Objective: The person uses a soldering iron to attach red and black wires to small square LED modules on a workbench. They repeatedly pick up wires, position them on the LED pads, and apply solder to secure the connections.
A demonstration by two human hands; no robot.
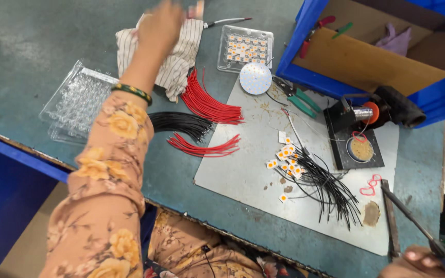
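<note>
My left hand [161, 21] reaches far across the table, blurred, over a striped cloth [181, 54]; whether it holds anything I cannot tell. My right hand [422, 261] sits at the bottom right edge, gripping a soldering iron [413, 221] with a blue handle, tip pointing up-left. On a grey work plate [243, 170] lie small square LED chips [287, 159] with black wires [330, 188] attached.
Bundles of red wires [209, 105] and black wires [178, 122] lie left of the plate. Clear plastic trays [78, 100], a tray of LED chips [245, 47], a round white disc [255, 78], green pliers [300, 98], a solder stand [356, 139] and a blue bin with a cardboard box [382, 56] are around.
</note>
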